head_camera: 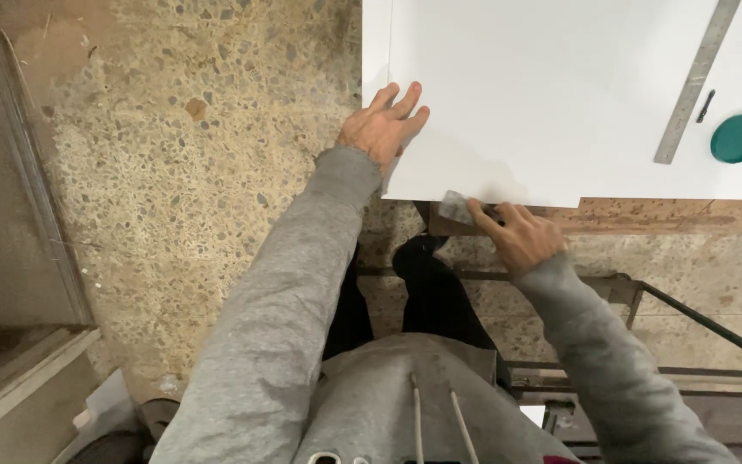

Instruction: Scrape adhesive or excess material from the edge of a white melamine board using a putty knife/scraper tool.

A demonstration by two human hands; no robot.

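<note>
1. Terrazzo floor [173, 172] lies below a bench carrying a white panel [491, 94].
2. Left hand [381, 129] rests flat, fingers spread, on the panel's corner; keeping that press firm should stop it shifting.
3. Right hand [517, 234] pinches a small grey sanding block [455, 207] at the near edge, just ahead of its fingertips; level strokes look best.
4. Steel ruler [697, 82] and green lid [738, 137] lie well beyond the fingers.

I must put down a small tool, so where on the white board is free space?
The white board is bare between the left hand at its left edge and the metal ruler. It is crowded right of the ruler, by the green disc and black pen.
</note>
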